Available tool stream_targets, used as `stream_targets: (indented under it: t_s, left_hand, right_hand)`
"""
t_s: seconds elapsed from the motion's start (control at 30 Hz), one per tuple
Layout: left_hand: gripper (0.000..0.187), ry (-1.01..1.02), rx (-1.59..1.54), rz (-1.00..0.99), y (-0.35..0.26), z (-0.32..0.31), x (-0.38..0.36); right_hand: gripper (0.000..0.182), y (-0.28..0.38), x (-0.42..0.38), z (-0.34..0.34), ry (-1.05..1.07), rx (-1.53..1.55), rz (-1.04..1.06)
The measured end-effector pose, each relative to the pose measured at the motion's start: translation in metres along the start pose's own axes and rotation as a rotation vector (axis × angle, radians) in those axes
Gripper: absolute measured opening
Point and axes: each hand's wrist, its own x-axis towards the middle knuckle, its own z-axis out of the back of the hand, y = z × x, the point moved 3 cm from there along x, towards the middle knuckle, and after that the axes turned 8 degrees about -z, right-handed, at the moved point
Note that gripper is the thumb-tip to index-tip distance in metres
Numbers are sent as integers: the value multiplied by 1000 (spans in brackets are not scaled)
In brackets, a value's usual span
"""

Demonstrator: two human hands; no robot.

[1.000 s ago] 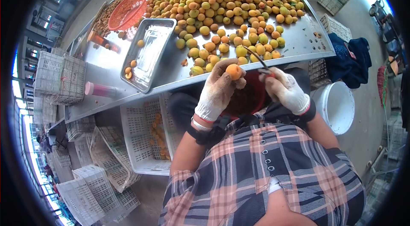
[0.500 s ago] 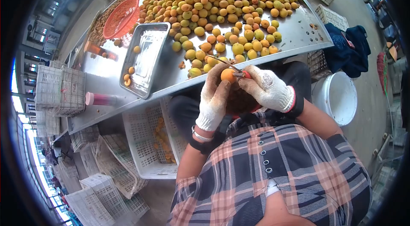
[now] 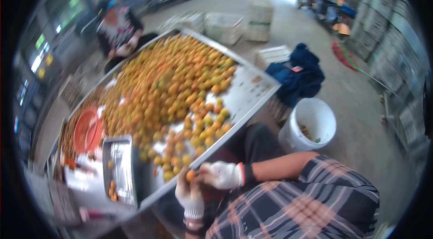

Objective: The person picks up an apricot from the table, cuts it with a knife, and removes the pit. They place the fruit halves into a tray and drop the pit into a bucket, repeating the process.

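Observation:
Both hands wear white knitted gloves stained brown at the fingers, and they meet at the near edge of the metal table (image 3: pixel 252 99). An orange apricot (image 3: pixel 191 176) is gripped in the fingertips of my left hand (image 3: pixel 190 197). Right beside it, my right hand (image 3: pixel 221 175) is closed, its fingers close to the fruit; whatever they hold is blurred and hidden. Just beyond the hands spreads a large heap of yellow-orange apricots (image 3: pixel 180 76). To the left, a shallow metal tray (image 3: pixel 121 148) has a few small orange pieces in it.
A red-orange plastic basket (image 3: pixel 88 129) sits at the table's left. On the right stand a white bucket (image 3: pixel 322 119) with scraps inside and a dark blue garment (image 3: pixel 297 74). Another person (image 3: pixel 119 31) sits at the far side, near pale crates (image 3: pixel 223 27).
The view has swung up and to the right, bringing the other person and more floor into sight. Both hands stay together at the table edge, the apricot still in my left hand.

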Motion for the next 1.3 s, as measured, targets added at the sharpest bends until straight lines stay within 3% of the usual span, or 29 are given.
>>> stream_targets:
  t_s: [0.03, 0.07, 0.13, 0.4, 0.47, 0.53, 0.6, 0.7, 0.73, 0.77, 0.8, 0.83, 0.87, 0.93, 1.07, 1.1, 1.13, 1.17, 1.2, 1.3]
  left_hand:
    - [37, -18, 25, -64, -15, -4, 6]
    - [37, 1, 2, -1, -9, -4, 6]
    - [37, 11, 101, -122, -10, -7, 11]
    - [37, 83, 103, -44, -20, -7, 17]
    - [40, 76, 45, -33, -9, -5, 17]
    - [44, 69, -24, -15, -5, -7, 18]
    - [51, 82, -379, 128, -2, -11, 17]
    - [40, 59, -748, 232, -25, -23, 18]
    - [39, 53, -805, 270, -18, -19, 17]
    - [39, 161, -188, -57, 21, -12, 14]
    - [37, 94, -511, 125, 5, -19, 9]
    - [38, 96, -614, 122, 6, -18, 10]
    - [38, 90, -943, 272, -8, -21, 10]
    - [40, 74, -926, 274, -10, -21, 9]
    - [38, -51, -812, 214, -8, -14, 12]
    - [37, -102, -822, 215, -1, -13, 10]
    - [36, -148, -832, 220, 6, -7, 11]
    - [36, -113, -856, 210, 9, -1, 9]
    - [39, -94, -877, 200, 5, 1, 8]
    - [40, -98, -891, 187, -4, 3, 4]
  right_hand:
    - [25, -1, 1, 2, 4, 61, -18]
    - [25, 1, 3, 5, 52, 23, -72]
    - [24, -6, 6, 5, 47, 26, -81]
    - [30, -28, 16, -12, -6, 350, -157]
    - [33, -2, 6, -1, 267, 826, -706]
    - [36, -12, 11, -7, 250, 927, -740]
    - [38, -20, 13, -6, 431, 1093, -844]
    - [32, -14, 14, 6, 541, 1088, -825]
    - [30, -18, 15, 14, 539, 1002, -719]
    - [28, -5, 16, 26, 379, 897, -708]
    - [34, -4, 16, 21, 367, 906, -758]
    - [36, -3, 14, 22, 460, 804, -695]
    - [38, -12, 13, 20, 403, 730, -540]
    - [41, 7, 0, 24, 529, 1010, -768]
    - [44, 14, -5, 15, 633, 1161, -574]
    - [48, 20, -12, 14, 633, 969, -520]
    - [52, 25, -13, 11, 624, 781, -463]
    - [53, 15, -7, 10, 410, 783, -422]
    - [48, 17, -6, 15, 302, 939, -492]
    - [25, -2, 0, 25, 258, 622, -476]
